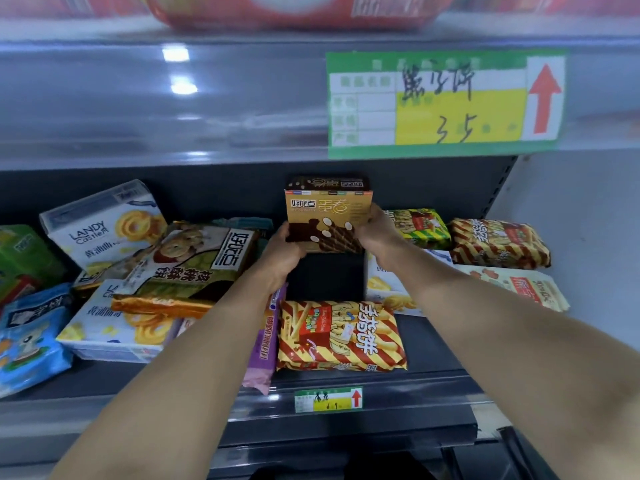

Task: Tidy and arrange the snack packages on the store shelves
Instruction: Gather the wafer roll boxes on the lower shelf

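Placement step: left hand (pixel 282 252) grasps the brown box (pixel 329 216) on one side, right hand (pixel 379 233) grasps the other, box held upright behind the striped bag (pixel 341 336); next move probably requires lowering it squarely onto the shelf (pixel 429 341).

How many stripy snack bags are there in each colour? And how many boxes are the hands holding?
Red-and-yellow stripy bags: 2
Green-and-yellow stripy bags: 1
Brown box, gripped by left hand and right hand: 1
Total: 4
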A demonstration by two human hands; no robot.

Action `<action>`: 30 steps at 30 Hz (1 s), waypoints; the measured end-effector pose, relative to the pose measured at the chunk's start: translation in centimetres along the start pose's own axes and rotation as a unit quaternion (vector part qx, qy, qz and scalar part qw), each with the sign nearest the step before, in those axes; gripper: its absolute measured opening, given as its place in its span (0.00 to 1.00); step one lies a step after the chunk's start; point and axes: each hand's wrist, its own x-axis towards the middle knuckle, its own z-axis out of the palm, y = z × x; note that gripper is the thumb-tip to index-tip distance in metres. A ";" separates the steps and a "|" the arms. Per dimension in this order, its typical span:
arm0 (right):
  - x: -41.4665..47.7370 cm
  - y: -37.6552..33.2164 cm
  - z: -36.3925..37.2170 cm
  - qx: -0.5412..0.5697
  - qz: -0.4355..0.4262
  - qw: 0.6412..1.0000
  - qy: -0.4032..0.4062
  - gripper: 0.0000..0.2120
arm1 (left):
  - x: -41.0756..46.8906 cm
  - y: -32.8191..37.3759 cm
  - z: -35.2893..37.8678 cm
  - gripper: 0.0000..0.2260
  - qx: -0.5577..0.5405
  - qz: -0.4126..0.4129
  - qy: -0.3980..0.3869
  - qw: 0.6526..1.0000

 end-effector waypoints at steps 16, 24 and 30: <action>-6.0 -2.3 -0.3 -0.094 -0.059 0.993 0.024 0.07 | -3.9 2.7 -1.8 0.25 0.128 0.029 -0.006 0.991; -14.3 -5.1 -0.6 -0.182 -0.109 0.977 0.011 0.12 | -10.4 4.3 -4.5 0.21 0.235 0.103 -0.056 0.965; -21.5 -7.1 -0.8 -0.156 -0.112 0.981 0.024 0.17 | -15.4 6.1 -6.5 0.18 0.251 0.156 -0.113 0.949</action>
